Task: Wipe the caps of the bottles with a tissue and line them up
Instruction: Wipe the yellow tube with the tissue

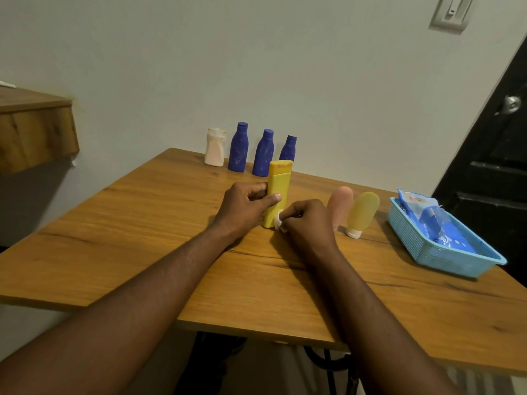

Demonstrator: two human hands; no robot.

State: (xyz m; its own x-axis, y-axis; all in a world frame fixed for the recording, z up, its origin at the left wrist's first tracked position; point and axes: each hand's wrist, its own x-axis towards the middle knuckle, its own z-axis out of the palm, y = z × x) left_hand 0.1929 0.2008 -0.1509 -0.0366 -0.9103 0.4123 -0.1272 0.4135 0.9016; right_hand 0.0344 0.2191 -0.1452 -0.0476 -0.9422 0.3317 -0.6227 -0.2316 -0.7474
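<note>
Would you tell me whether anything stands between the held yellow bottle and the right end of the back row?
Nothing visible does. The table is bare between the yellow bottle and the spot right of the smallest blue bottle; the pink tube stands off to the right.

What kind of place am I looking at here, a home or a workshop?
Probably a room in a home. Clues: a white light switch on the plain painted wall, a black panelled door with a metal knob at the right, and a wood-grain table.
</note>
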